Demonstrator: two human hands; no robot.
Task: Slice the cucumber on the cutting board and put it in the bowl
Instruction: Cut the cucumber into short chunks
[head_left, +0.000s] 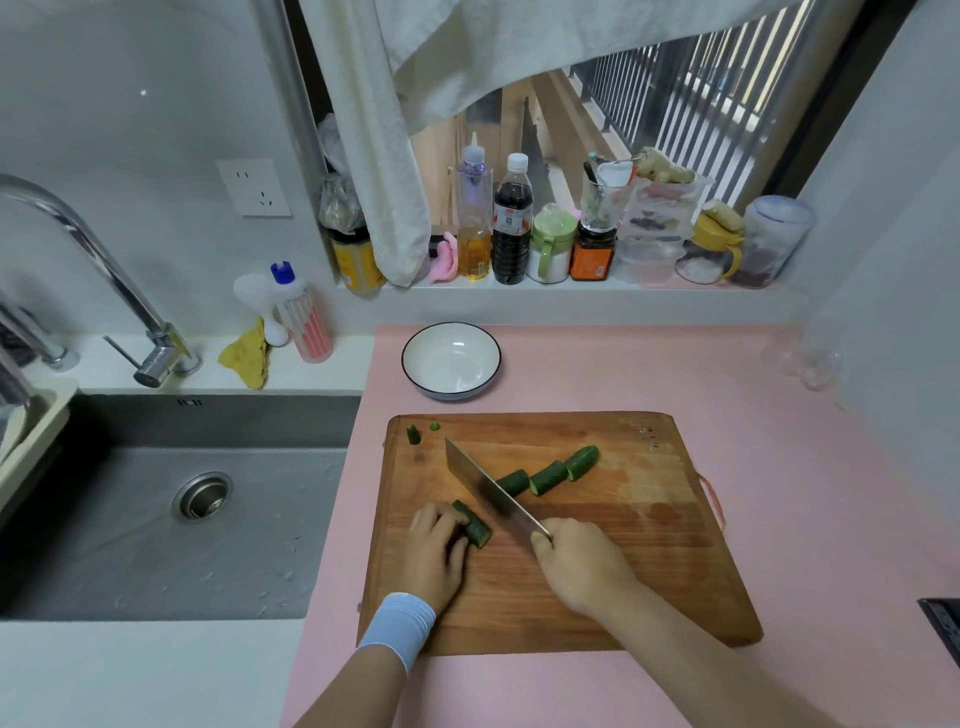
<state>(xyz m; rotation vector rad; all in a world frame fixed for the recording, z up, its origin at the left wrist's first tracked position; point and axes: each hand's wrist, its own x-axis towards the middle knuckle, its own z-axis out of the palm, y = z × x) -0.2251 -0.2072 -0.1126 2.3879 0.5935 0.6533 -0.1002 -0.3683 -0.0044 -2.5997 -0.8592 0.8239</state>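
We see the wooden cutting board (597, 571) on the pink counter (779, 441), and all of the cucumber lies on it. The left hand (434, 551) grips one cucumber piece (474, 525) near the board's left side, fingers curled over it. The right hand (582, 561) is wrapped tight round the handle of the knife (493, 493), whose blade slants between that piece and three cut chunks (548, 477) lying in a row towards the middle. Two small trimmed ends (413, 434) sit at the far left corner. Just beyond the board stands the white bowl (451, 358) with a dark rim, showing only its glossy inside. On the windowsill, an oil bottle (474, 244) holds golden liquid, a sauce bottle (512, 234) holds dark liquid, and a green-lidded jar (551, 249) holds something white.
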